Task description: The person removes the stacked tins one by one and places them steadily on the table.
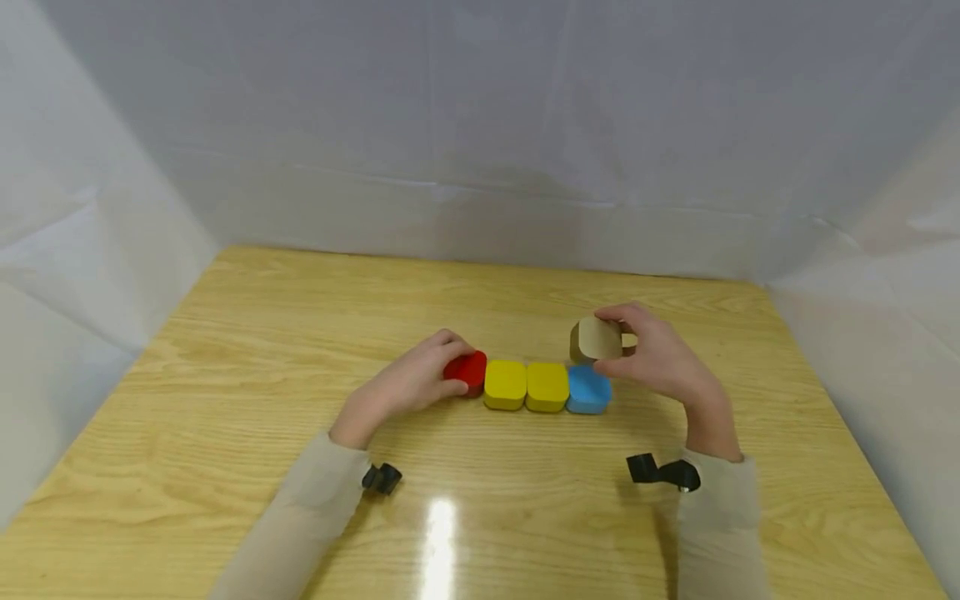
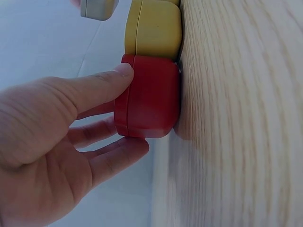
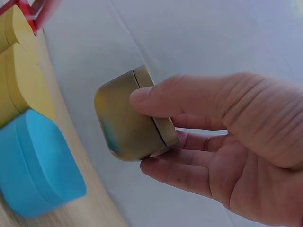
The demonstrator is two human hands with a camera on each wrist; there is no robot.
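A row of small rounded boxes lies on the wooden table [image 1: 247, 350]: a red box [image 1: 468, 370], two yellow boxes [image 1: 505, 384] [image 1: 547, 387] and a blue box [image 1: 588, 390]. My left hand [image 1: 420, 379] holds the red box [image 2: 149, 97] at the row's left end, thumb on top and fingers along its side. My right hand [image 1: 652, 354] grips a tan gold box [image 1: 597, 338] in the air, just above and behind the blue box [image 3: 35, 163]. In the right wrist view the thumb and fingers pinch the tan gold box [image 3: 130, 116].
White sheeting [image 1: 480, 125] walls the table at the back and both sides. Black wrist straps [image 1: 381, 477] [image 1: 663, 472] show on both sleeves. A glare spot [image 1: 438, 533] lies on the near table.
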